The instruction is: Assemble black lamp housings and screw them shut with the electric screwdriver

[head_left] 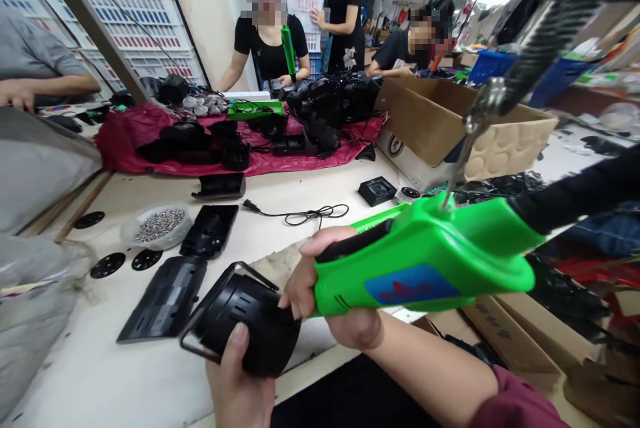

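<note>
My left hand (237, 375) is wrapped round the lower side of a black round housing (250, 321) with a bracket frame, its thumb on the casing. My right hand (305, 281) grips the front end of a large green power tool (415, 268), which hangs from a hook and has a black cable at its back. The tool's tip is hidden behind my right fingers, close to the housing's right side. Left of the housing, black casing halves (165, 298) lie on the white table (100, 375), beside a clear bowl of small screws (160, 225).
Black discs (107, 265) lie at the left. A coiled cable (315, 215) and a small black box (377, 191) are further back. Black parts cover a red cloth (260, 165). An open cardboard box (425, 121) stands at back right. Other people are across the table and at left.
</note>
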`<control>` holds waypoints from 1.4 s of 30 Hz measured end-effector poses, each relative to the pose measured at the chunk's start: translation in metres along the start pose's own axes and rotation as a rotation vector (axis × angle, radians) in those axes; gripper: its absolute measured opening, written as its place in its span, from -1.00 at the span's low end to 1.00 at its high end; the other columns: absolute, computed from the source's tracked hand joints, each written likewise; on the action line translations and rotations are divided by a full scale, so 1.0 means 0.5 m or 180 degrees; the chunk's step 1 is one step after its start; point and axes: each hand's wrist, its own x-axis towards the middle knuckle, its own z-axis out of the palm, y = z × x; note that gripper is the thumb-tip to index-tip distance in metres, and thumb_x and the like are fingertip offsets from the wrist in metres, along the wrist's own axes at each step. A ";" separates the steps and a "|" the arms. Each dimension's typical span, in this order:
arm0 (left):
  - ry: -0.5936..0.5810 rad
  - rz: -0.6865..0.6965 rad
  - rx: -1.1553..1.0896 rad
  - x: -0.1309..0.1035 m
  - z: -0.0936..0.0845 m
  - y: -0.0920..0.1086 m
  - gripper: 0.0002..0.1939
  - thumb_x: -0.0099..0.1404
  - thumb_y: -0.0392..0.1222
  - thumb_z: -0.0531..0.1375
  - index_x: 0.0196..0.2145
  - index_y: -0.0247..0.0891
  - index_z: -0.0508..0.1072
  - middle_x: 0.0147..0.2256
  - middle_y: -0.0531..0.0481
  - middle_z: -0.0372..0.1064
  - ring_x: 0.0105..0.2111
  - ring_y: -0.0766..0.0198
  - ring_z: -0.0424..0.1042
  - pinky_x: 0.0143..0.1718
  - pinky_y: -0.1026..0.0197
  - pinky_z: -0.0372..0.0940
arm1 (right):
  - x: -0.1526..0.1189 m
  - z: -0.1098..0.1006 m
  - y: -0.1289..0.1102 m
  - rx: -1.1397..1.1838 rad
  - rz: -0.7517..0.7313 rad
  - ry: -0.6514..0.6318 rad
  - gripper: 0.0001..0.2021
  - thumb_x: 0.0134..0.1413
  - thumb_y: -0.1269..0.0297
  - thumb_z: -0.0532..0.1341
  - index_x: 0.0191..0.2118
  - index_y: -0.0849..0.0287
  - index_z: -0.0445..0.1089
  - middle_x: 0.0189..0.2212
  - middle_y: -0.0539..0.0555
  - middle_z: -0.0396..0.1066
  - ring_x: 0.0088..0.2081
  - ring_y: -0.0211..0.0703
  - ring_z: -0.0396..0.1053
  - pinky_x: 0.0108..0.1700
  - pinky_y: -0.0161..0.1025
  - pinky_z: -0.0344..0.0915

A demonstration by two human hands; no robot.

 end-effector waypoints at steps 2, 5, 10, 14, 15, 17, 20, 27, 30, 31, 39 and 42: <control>0.0076 -0.0085 -0.0079 -0.003 0.000 0.001 -0.33 -0.06 0.03 0.35 0.04 -0.15 0.38 -0.15 -0.02 0.47 -0.11 -0.01 0.44 -0.12 0.03 0.37 | 0.004 -0.004 -0.013 -0.0024 -0.0046 -0.0016 -0.52 -0.04 -0.17 0.26 -0.10 0.04 0.33 -0.66 -0.14 0.25 -0.65 -0.28 0.23 -0.49 -0.24 0.39; 0.0103 -0.0064 -0.0117 -0.008 0.008 0.008 -0.40 -0.03 0.02 0.34 -0.01 -0.14 0.42 -0.11 -0.01 0.46 -0.03 -0.03 0.39 -0.04 -0.01 0.33 | 0.014 -0.008 -0.029 -0.0017 -0.0192 0.0081 -0.54 0.00 -0.15 0.25 -0.10 0.07 0.33 -0.66 -0.14 0.26 -0.65 -0.27 0.24 -0.50 -0.23 0.40; 0.0215 -0.0128 -0.0128 -0.014 0.019 0.019 -0.45 -0.07 0.04 0.34 -0.08 -0.11 0.46 -0.09 0.01 0.45 0.06 -0.07 0.31 0.09 -0.10 0.22 | 0.021 -0.006 -0.027 -0.0020 -0.0216 0.0212 -0.52 -0.04 -0.18 0.25 -0.14 0.09 0.31 -0.69 -0.15 0.24 -0.69 -0.27 0.23 -0.55 -0.25 0.38; 0.0231 -0.0200 -0.0165 -0.015 0.018 0.019 -0.43 -0.12 0.05 0.37 -0.12 -0.14 0.46 -0.11 0.00 0.45 0.04 -0.06 0.32 0.05 -0.05 0.25 | 0.012 -0.001 -0.010 0.0121 -0.0211 -0.0022 -0.54 -0.01 -0.15 0.25 -0.10 0.06 0.31 -0.67 -0.15 0.24 -0.67 -0.30 0.21 -0.52 -0.26 0.39; 0.0225 -0.0222 -0.0183 -0.015 0.016 0.018 -0.43 -0.12 0.05 0.37 -0.12 -0.17 0.46 -0.12 -0.01 0.45 0.03 -0.04 0.33 0.02 -0.01 0.27 | 0.009 0.001 -0.007 0.0115 -0.0174 -0.0078 -0.54 -0.02 -0.14 0.26 -0.10 0.05 0.31 -0.66 -0.15 0.24 -0.66 -0.29 0.21 -0.51 -0.26 0.39; 0.0234 -0.0214 -0.0197 -0.015 0.013 0.015 -0.43 -0.11 0.05 0.37 -0.12 -0.20 0.45 -0.15 -0.02 0.46 -0.01 -0.01 0.36 -0.05 0.05 0.31 | 0.003 0.004 -0.004 0.0039 -0.0070 -0.0121 -0.52 -0.07 -0.16 0.29 -0.12 0.06 0.32 -0.65 -0.13 0.25 -0.65 -0.29 0.22 -0.49 -0.25 0.39; 0.0336 -0.0031 -0.0214 -0.013 0.012 0.010 -0.39 -0.13 0.03 0.39 -0.09 -0.20 0.45 -0.18 -0.01 0.46 -0.10 0.03 0.41 -0.18 0.11 0.36 | -0.001 0.007 0.000 -0.0021 0.0001 -0.0065 -0.50 -0.12 -0.17 0.32 -0.15 0.06 0.34 -0.64 -0.12 0.26 -0.64 -0.29 0.23 -0.48 -0.27 0.38; 0.0369 0.0186 -0.0424 -0.006 0.023 0.009 -0.34 -0.09 -0.05 0.41 0.00 -0.15 0.41 -0.21 0.04 0.47 -0.16 0.14 0.45 -0.24 0.22 0.37 | 0.012 0.009 0.016 0.0008 -0.0347 -0.0082 -0.61 -0.02 -0.11 0.30 -0.18 0.05 0.34 -0.64 -0.13 0.23 -0.63 -0.31 0.24 -0.47 -0.31 0.39; 0.0353 0.0194 -0.0447 -0.008 0.022 0.008 -0.37 -0.08 -0.06 0.41 -0.02 -0.17 0.43 -0.24 0.05 0.48 -0.17 0.15 0.46 -0.23 0.24 0.37 | 0.012 0.006 0.005 -0.0070 -0.0199 -0.0142 -0.62 -0.02 -0.12 0.29 -0.22 0.05 0.32 -0.66 -0.14 0.22 -0.63 -0.29 0.24 -0.48 -0.28 0.40; 0.0320 0.0201 -0.0455 -0.008 0.020 0.007 -0.38 -0.07 -0.07 0.41 -0.02 -0.16 0.43 -0.25 0.05 0.48 -0.16 0.14 0.46 -0.22 0.24 0.37 | 0.011 0.005 0.001 -0.0099 -0.0152 -0.0140 -0.62 -0.02 -0.13 0.28 -0.23 0.04 0.31 -0.66 -0.15 0.22 -0.64 -0.28 0.24 -0.49 -0.27 0.40; 0.0142 -0.0316 -0.0357 -0.006 -0.009 0.007 -0.40 -0.05 0.01 0.37 -0.02 -0.15 0.45 -0.09 -0.01 0.47 0.04 -0.01 0.36 -0.12 0.14 0.38 | 0.006 0.011 -0.021 -0.0261 -0.0364 0.0166 -0.58 0.01 -0.18 0.21 -0.17 0.01 0.28 -0.70 -0.17 0.20 -0.69 -0.27 0.21 -0.58 -0.28 0.36; 0.0036 -0.0363 -0.0361 -0.001 -0.019 0.003 -0.36 -0.06 -0.01 0.38 0.02 -0.13 0.43 -0.05 -0.02 0.47 0.06 -0.02 0.34 -0.10 0.14 0.38 | 0.010 0.014 -0.033 -0.0222 -0.0454 0.0193 -0.59 0.02 -0.16 0.21 -0.14 0.03 0.31 -0.69 -0.16 0.21 -0.69 -0.27 0.21 -0.57 -0.27 0.37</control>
